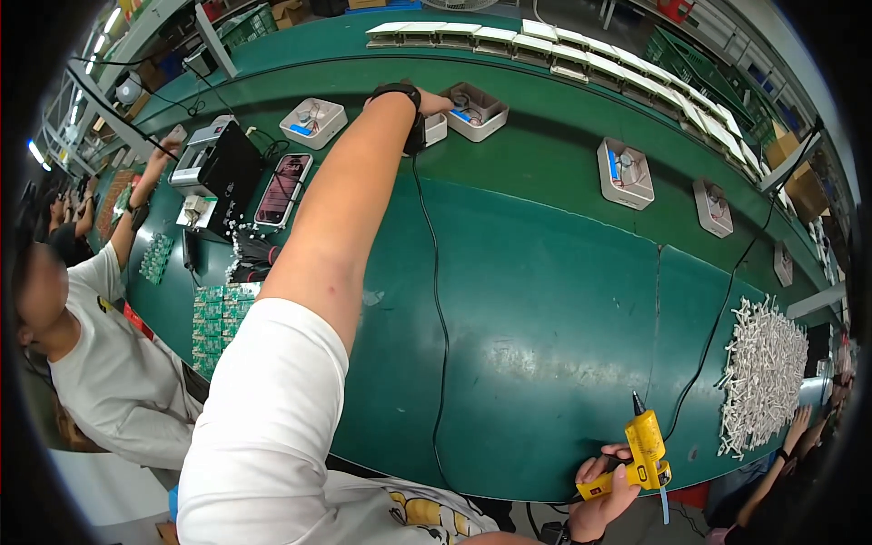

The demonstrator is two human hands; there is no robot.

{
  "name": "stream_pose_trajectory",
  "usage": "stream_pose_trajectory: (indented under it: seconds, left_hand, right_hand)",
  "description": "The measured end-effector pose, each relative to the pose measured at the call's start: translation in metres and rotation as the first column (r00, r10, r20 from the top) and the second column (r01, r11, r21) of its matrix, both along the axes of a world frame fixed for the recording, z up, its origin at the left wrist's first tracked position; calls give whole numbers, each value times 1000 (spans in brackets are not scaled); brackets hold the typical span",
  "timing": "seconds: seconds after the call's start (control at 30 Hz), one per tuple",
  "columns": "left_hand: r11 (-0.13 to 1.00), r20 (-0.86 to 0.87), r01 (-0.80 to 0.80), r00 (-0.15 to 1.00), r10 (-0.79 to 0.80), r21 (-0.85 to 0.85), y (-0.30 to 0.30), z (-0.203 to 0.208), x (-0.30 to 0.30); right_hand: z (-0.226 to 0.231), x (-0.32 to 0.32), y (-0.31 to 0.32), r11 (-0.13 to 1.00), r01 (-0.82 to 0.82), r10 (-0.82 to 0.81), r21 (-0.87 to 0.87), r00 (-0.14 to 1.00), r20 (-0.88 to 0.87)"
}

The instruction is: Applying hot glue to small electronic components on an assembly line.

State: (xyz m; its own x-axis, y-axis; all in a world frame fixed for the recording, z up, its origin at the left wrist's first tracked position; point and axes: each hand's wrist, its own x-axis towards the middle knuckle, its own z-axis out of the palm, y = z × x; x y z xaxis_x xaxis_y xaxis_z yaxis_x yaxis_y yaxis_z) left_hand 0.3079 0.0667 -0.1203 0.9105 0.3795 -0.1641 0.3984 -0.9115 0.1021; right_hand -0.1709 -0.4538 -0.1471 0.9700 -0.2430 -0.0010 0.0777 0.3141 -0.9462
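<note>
My left arm stretches far forward across the table, with a black band on the wrist. My left hand [434, 102] is at the near-left edge of an open off-white plastic box [495, 123] holding a blue part and wires. Another off-white box [436, 134] shows partly behind that wrist. Most of the left fingers are hidden, so their grip is unclear. Low on the right, my right hand [610, 490] is wrapped round the handle of a yellow hot glue gun [647, 440]. Its dark nozzle points up and away, and a pale glue stick hangs from its back.
More boxes with wires [313, 123] [627, 177] stand along the belt. On the left are a black machine [227, 168], a phone [284, 189] and green circuit boards [209, 322]. A pile of small white parts [763, 377] lies right. Cables cross the table; a co-worker [118, 363] sits left.
</note>
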Motion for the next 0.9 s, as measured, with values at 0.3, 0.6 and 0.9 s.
stream_pose_trajectory:
  seconds: [0.3, 0.6, 0.9]
  left_hand:
    - [995, -126, -41, 992, 29, -93, -6, -8, 23]
    - [742, 108, 634, 771, -627, -218, -43, 119, -145]
    - [429, -1, 898, 431, -902, -101, -80, 67, -319]
  right_hand:
    - [1, -3, 5, 1000, 10, -10, -6, 1000, -28]
    - [-1, 4, 4, 997, -67, 66, 47, 997, 42]
    - [-5, 10, 0, 992, -126, 126, -6, 987, 102]
